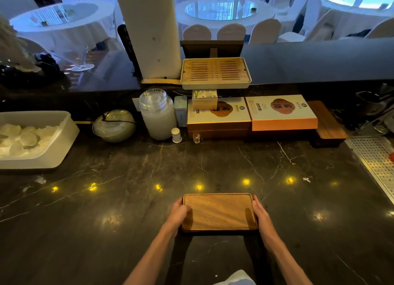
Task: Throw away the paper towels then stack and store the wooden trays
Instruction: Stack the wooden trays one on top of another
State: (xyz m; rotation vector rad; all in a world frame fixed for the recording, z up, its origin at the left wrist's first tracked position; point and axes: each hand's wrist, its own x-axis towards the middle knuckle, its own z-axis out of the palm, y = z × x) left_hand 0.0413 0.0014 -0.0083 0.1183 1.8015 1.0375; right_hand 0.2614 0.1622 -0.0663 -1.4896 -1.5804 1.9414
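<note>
I hold a wooden tray (pixel 219 212) at the near edge of the dark marble counter (pixel 128 199), straight in front of me. My left hand (pixel 181 212) grips its left short side, thumb lying over the rim onto the top face. My right hand (pixel 261 214) clasps the right short side, fingers running along the edge. The tray sits level with its long sides across my view. I cannot tell whether it rests on the counter or is lifted just off it, nor whether a second tray lies under it.

At the back of the counter two flat printed boxes (pixel 281 112) lie side by side, and a wooden board (pixel 326 120) sits just to their right on a dark base. To the left of the boxes stand a small tin (pixel 180 111), a lidded glass jar (pixel 157 114) of pale contents, a small white bottle (pixel 176 135) and a tiny glass (pixel 196 138). Farther left lie a covered glass bowl (pixel 114 126) and a white plastic bin (pixel 36 135) holding pale round pieces.

On the raised ledge behind, a slatted bamboo tray (pixel 215 72) stands in a cream base beside a tall white cylinder (pixel 151 31). A perforated metal drain panel (pixel 375 161) runs along the counter's right side.
</note>
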